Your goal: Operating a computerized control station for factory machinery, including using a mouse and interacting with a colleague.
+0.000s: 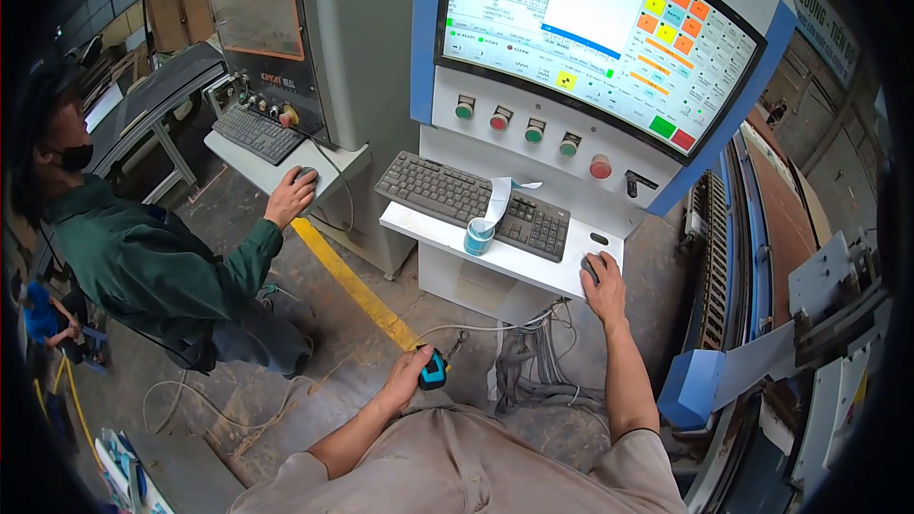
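Left hand: grips a blue-and-black tool off the near edge of the surface.
Right hand: cups mouse near right edge.
Open room: narrow gap between keyboard and mouse.

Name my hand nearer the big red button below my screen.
Right. The right hand, on the mouse, is below the button; the left hand is farther down and left.

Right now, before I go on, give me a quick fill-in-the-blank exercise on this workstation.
1. The person's right hand rests on a computer ____.
2. The black-and-blue handheld device is in the person's ____ hand.
3. The largest round button below the screen is ____.
4. The sleeve of the nearer co-worker is dark ____.

Missing words: mouse; left; red; green.
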`<state>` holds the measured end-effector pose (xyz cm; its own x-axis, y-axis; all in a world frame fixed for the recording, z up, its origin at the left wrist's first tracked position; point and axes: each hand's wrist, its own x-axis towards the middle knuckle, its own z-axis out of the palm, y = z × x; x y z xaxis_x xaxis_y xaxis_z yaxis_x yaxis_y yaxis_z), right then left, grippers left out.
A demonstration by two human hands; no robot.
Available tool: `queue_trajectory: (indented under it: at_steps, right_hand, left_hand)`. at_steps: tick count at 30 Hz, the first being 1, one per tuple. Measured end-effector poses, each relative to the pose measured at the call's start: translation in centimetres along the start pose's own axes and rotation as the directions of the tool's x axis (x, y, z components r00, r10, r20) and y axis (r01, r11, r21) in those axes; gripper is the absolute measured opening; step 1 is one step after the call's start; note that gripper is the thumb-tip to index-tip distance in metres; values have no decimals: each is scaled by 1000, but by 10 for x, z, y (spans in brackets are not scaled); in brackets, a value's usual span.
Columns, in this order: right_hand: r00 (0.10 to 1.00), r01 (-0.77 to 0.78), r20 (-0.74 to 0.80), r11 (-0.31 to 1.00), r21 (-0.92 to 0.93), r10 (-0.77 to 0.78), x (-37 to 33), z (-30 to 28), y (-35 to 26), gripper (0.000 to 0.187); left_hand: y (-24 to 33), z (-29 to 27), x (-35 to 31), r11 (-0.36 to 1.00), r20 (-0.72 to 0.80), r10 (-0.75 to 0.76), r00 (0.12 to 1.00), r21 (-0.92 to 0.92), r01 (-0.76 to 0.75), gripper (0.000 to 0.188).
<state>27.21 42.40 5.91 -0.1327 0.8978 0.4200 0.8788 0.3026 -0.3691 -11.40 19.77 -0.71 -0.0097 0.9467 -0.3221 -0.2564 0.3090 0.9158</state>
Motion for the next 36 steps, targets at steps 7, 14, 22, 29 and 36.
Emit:
queue_trajectory:
  at_steps: [7, 14, 22, 29, 36]
  right_hand:
    - [1000, -15, -8, 1000, 9, 15, 0, -1, 0, 42]
    - [1000, -31, 3, 999, 21, 31, -4, -2, 1, 43]
    - [999, -31, 9, 999, 8, 31, -3, -2, 0, 44]
    - [999, -42, 11, 999, 12, 42, -2, -2, 0, 45]
    - [992, -111, -70, 993, -36, 108, -2, 3, 7, 45]
  left_hand:
    - [23, 10, -10, 1000, -20, 2, 1000, 4, -1, 49]
    - [42, 15, -23, 995, -18, -93, 995, 41, 94, 50]
    - [17, 11, -9, 1000, -7, -4, 1000, 0, 4, 50]
    - [5, 5, -3, 1000, 14, -3, 1000, -26, 4, 48]
    - [3, 7, -2, 1000, -22, 15, 1000, -27, -16, 48]
